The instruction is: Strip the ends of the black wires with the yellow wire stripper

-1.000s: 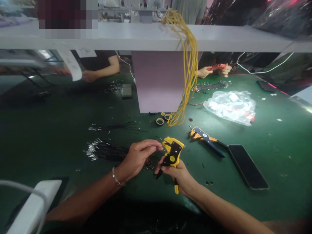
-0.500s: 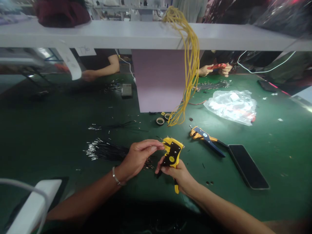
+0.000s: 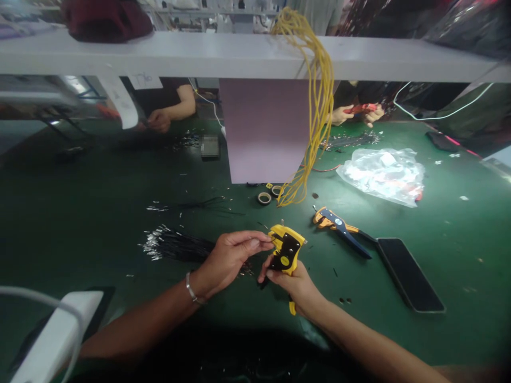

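My right hand (image 3: 297, 282) is wrapped around the grips of a yellow and black wire stripper (image 3: 288, 247), its head pointing up. At the left side of the stripper's jaws, my left hand (image 3: 231, 258) is closed in a pinch with thumb and fingertips together. A thin wire seems to be between those fingertips, mostly hidden by them. Under and beyond the left hand lies a bundle of black wires (image 3: 179, 247) with silvery ends at its left. A few loose black wires (image 3: 199, 204) lie farther back.
A second stripper (image 3: 343, 231) and a phone (image 3: 411, 274) lie to the right. Tape rolls (image 3: 264, 199) and hanging yellow wires (image 3: 319, 117) are ahead, below a shelf (image 3: 191, 61). A plastic bag (image 3: 383, 175) lies back right, a power strip (image 3: 59, 338) front left. Two co-workers' hands show across the table.
The whole view has shifted slightly. Both my hands keep their grip, with the left fingertips still at the stripper's jaws. The co-worker's hand at the back left has moved a little right.
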Motion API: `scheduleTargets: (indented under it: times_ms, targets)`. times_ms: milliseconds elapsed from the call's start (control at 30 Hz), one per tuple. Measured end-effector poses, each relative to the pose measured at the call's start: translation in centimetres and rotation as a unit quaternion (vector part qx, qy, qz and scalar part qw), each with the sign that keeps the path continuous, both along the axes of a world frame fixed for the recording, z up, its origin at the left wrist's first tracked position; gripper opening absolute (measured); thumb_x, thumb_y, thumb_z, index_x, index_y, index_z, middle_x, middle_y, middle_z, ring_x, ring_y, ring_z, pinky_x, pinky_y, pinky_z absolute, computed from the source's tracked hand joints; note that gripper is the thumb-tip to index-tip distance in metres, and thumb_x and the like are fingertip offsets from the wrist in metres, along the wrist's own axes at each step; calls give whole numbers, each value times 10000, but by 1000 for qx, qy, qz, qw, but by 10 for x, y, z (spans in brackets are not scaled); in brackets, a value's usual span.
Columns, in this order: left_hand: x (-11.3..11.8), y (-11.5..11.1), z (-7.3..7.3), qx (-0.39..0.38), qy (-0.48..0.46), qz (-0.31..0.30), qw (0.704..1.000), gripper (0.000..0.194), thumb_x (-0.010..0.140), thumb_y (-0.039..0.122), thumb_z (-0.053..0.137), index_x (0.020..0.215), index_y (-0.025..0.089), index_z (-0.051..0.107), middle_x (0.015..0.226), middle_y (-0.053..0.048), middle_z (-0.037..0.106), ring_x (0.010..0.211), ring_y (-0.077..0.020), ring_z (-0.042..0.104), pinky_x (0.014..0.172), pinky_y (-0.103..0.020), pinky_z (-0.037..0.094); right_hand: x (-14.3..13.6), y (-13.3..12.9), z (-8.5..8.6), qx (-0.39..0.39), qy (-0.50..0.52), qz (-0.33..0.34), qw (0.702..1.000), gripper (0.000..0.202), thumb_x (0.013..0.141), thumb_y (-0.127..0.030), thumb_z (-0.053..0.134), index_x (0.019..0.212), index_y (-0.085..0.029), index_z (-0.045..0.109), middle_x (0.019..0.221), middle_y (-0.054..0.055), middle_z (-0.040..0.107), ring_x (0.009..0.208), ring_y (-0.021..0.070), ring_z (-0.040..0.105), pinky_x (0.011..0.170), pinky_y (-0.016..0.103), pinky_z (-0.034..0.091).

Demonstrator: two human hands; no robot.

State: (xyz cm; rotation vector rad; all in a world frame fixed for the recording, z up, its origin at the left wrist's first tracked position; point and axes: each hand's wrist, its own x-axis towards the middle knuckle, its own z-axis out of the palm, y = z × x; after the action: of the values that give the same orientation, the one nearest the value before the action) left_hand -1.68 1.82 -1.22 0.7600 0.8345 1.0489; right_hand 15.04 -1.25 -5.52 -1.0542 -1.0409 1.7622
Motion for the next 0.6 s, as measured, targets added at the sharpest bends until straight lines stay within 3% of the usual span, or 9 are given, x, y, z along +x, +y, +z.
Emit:
scheduleTargets:
  times_ms: [333,600]
  targets:
    - [1,0,5,-9,-5,0,1000,153,742,239,749,838,121,760,912,-94,733,870,-215,699,916,-398,532,0,1,-2,16,-19,-9,1000,183,715,-308,722,793,-176,621,666,26,680,651,185,614,686,325,485]
    - [1,0,-2,13,5,4,1000,144,777,224,713,878,132,758,960,-95,731,913,-216,693,941,-394,521,0,2,-3,19,-36,-10,999,203,720,-327,722,783,-173,606,636,22,670,617,184,609,664,334,487]
